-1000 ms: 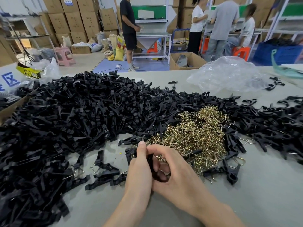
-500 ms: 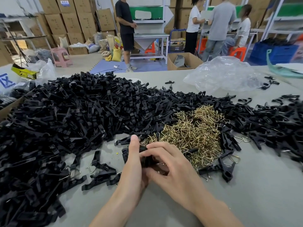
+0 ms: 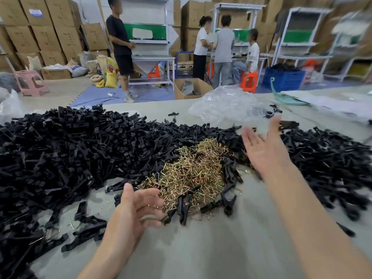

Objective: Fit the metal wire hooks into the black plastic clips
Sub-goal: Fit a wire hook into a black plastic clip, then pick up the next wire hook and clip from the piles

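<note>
Right hand (image 3: 261,152) hovers above the black clips (image 3: 70,148), fingers spread, empty; left hand (image 3: 138,206) loosely open beside the wire hooks (image 3: 191,170), seemingly holding nothing.

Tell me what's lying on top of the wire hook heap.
A few black clips lie on the near edge of the wire hook heap. What sits under it is covered.
</note>
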`<action>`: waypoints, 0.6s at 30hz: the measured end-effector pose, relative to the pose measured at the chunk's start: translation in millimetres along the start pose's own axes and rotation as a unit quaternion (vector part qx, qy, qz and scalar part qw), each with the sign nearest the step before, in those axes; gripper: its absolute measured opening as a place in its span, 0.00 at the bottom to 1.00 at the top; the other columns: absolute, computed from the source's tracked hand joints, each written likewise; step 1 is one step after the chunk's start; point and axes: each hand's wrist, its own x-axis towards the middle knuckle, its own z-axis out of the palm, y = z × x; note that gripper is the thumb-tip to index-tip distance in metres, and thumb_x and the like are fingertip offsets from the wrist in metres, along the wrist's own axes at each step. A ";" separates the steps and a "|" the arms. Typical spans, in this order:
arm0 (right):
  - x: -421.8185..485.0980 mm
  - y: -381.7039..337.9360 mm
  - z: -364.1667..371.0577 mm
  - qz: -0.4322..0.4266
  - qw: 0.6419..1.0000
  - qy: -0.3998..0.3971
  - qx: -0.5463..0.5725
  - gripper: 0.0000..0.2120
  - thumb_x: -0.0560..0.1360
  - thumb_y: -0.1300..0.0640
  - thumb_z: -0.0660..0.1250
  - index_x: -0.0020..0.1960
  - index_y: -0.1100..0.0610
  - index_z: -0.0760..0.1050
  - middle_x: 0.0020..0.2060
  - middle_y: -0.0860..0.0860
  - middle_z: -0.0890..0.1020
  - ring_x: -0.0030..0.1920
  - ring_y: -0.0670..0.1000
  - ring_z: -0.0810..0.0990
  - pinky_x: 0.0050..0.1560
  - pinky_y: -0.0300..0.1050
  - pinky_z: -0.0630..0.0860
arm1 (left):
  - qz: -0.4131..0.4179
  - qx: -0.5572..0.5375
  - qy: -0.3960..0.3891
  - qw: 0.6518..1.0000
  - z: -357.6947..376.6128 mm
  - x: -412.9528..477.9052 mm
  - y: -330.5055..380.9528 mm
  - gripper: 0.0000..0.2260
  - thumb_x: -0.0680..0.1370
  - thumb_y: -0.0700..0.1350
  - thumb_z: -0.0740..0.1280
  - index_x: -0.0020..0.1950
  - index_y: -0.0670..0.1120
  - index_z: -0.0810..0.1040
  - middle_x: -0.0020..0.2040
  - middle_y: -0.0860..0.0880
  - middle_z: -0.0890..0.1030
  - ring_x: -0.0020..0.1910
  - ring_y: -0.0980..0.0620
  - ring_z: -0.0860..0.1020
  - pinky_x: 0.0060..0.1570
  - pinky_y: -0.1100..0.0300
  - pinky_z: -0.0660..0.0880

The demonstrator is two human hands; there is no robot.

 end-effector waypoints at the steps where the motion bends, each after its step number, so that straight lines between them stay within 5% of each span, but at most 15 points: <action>1: -2.8 1.6 -2.5 0.021 0.999 -0.007 -0.031 0.37 0.78 0.43 0.66 0.76 0.66 0.59 0.57 0.60 0.78 0.61 0.57 0.79 0.65 0.49 0.77 | 0.041 0.050 0.020 0.998 -2.0 -3.2 -1.9 0.28 0.78 0.64 0.54 0.53 0.45 0.83 0.42 0.44 0.84 0.36 0.47 0.81 0.32 0.58 0.79; 3: -20.1 21.6 -8.2 0.024 0.991 -0.038 -0.123 0.26 0.80 0.49 0.67 0.71 0.62 0.67 0.58 0.59 0.80 0.57 0.55 0.82 0.55 0.46 0.81 | 0.179 0.263 0.075 0.945 -10.7 -6.5 -3.6 0.19 0.83 0.63 0.54 0.51 0.57 0.82 0.45 0.53 0.84 0.43 0.52 0.81 0.41 0.59 0.78; 5: -40.7 53.6 -13.0 -0.008 0.970 -0.075 -0.231 0.14 0.81 0.53 0.67 0.66 0.53 0.74 0.55 0.54 0.84 0.52 0.51 0.85 0.50 0.44 0.82 | 0.269 0.483 0.146 0.820 -22.4 -4.8 -4.0 0.12 0.82 0.60 0.55 0.55 0.62 0.78 0.51 0.59 0.82 0.54 0.51 0.78 0.53 0.51 0.75; 8: -71.9 102.0 -11.0 -0.086 0.878 -0.153 -0.446 0.11 0.82 0.52 0.64 0.63 0.41 0.74 0.53 0.44 0.84 0.53 0.41 0.82 0.53 0.37 0.79 | 0.205 0.639 0.236 0.703 -35.2 0.3 -5.7 0.16 0.79 0.53 0.67 0.64 0.46 0.79 0.61 0.44 0.79 0.62 0.38 0.74 0.63 0.40 0.69; 10: -89.3 128.2 -7.2 -0.146 0.797 -0.220 -0.543 0.13 0.83 0.53 0.62 0.66 0.40 0.72 0.54 0.39 0.81 0.54 0.39 0.79 0.53 0.33 0.76 | 0.141 0.689 0.236 0.671 -44.3 1.8 -6.3 0.16 0.79 0.50 0.68 0.62 0.42 0.80 0.59 0.39 0.80 0.58 0.35 0.78 0.60 0.40 0.72; 14: -99.9 158.7 -10.2 -0.260 0.628 -0.308 -0.666 0.17 0.84 0.56 0.60 0.72 0.48 0.72 0.60 0.42 0.79 0.60 0.41 0.75 0.66 0.39 0.70 | 0.170 0.716 0.233 0.635 -60.3 5.2 -0.9 0.06 0.76 0.45 0.72 0.49 0.43 0.84 0.45 0.42 0.82 0.44 0.37 0.80 0.48 0.44 0.73; 18: -96.6 161.0 -13.5 -0.280 0.590 -0.333 -0.681 0.16 0.83 0.56 0.60 0.69 0.49 0.75 0.59 0.41 0.79 0.60 0.40 0.73 0.67 0.41 0.69 | 0.175 0.710 0.240 0.639 -61.9 9.7 3.8 0.05 0.74 0.42 0.74 0.49 0.43 0.83 0.43 0.44 0.82 0.43 0.39 0.80 0.48 0.44 0.73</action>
